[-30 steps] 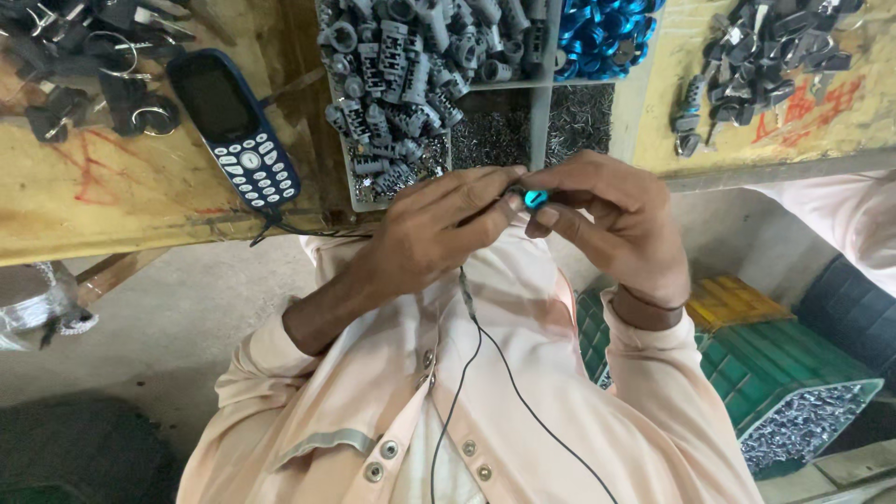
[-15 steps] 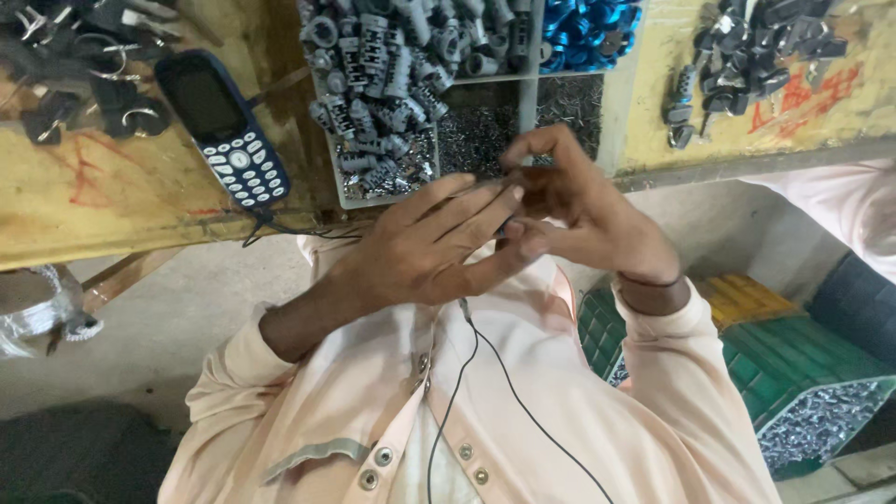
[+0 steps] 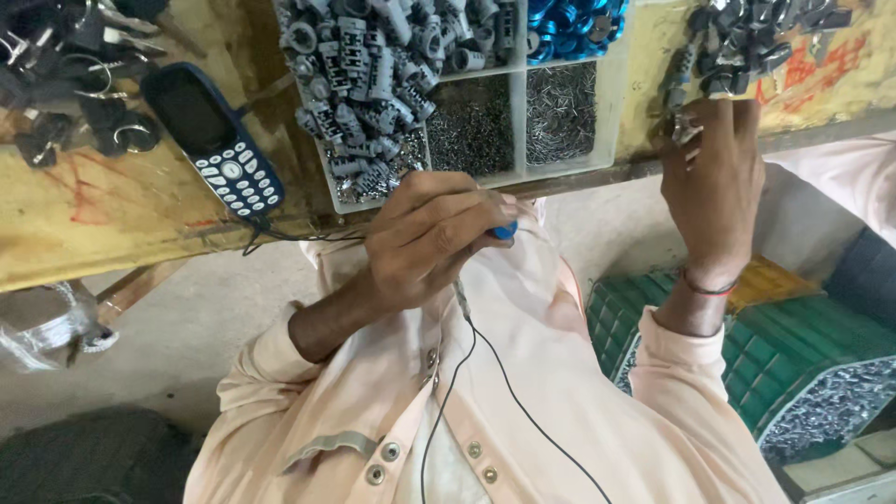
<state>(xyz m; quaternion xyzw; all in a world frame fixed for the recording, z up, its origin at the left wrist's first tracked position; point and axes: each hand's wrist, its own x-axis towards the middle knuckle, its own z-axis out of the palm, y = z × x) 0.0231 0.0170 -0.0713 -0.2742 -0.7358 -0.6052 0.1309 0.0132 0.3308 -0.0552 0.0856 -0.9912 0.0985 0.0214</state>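
Note:
My left hand (image 3: 425, 238) is closed around a small blue part (image 3: 505, 231), held in front of my chest just below the wooden bench edge (image 3: 112, 233). My right hand (image 3: 714, 177) is stretched out to the bench at the right. Its fingertips rest on the lower edge of a heap of dark metal parts (image 3: 747, 42), next to a small silvery piece (image 3: 679, 126). The back of that hand faces me, so its grip is hidden.
A white compartment tray (image 3: 611, 112) holds grey cylindrical parts (image 3: 373, 75), fine pins (image 3: 560, 112) and blue rings (image 3: 569, 19). A blue keypad phone (image 3: 215, 140) and dark ringed parts (image 3: 65, 84) lie left. A black cable (image 3: 467, 373) crosses my shirt. A green crate (image 3: 793, 355) stands lower right.
My hands were together on the blue part. My right hand has let go and moved up and right to the dark parts heap, while my left hand keeps the blue part.

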